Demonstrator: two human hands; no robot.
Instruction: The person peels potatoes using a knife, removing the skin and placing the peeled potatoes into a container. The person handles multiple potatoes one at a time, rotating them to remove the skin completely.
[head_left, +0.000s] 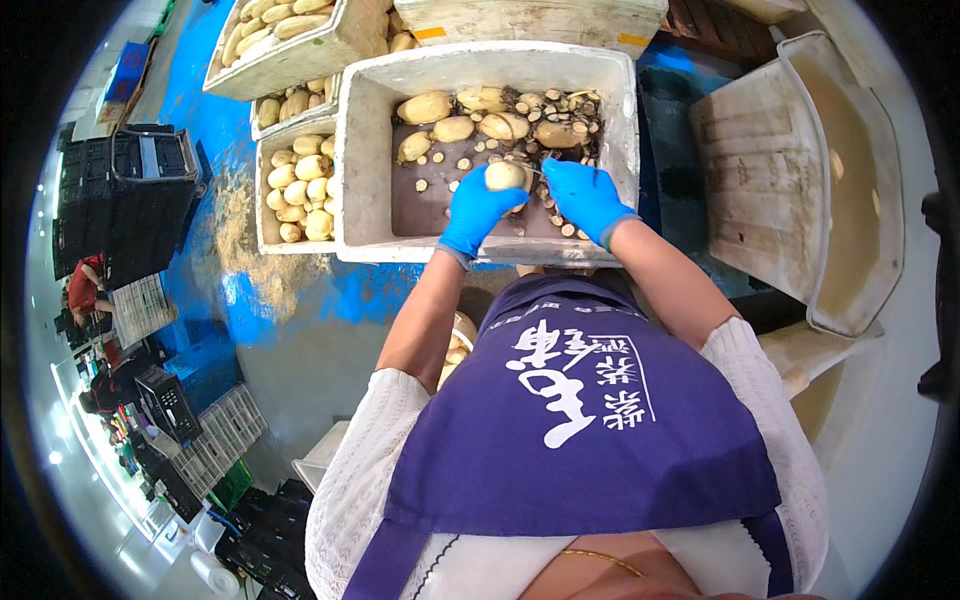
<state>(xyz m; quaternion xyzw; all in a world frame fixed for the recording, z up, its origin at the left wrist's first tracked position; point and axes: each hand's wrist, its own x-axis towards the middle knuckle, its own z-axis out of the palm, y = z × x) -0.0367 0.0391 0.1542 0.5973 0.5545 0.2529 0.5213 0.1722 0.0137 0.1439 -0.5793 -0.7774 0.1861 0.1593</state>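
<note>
My left hand (481, 211), in a blue glove, grips a lotus root segment (505, 177) above a large white foam box (486, 252). To its right my right hand (584, 196), also gloved in blue, is closed on a small tool whose thin blade or wire (534, 172) reaches towards the root; its handle is hidden. Beyond my hands, several lotus roots (425, 109) lie in the box. Round cut ends (465, 163) are scattered on its floor, and dark trimmings (589, 112) pile up at the back right.
Boxes of lotus roots (300, 180) stand at the left. A large tub of murky water (855, 187) stands at the right. Black crates (112, 202) are stacked far left, near a person in red (88, 285). A container with roots (461, 337) sits beside my apron.
</note>
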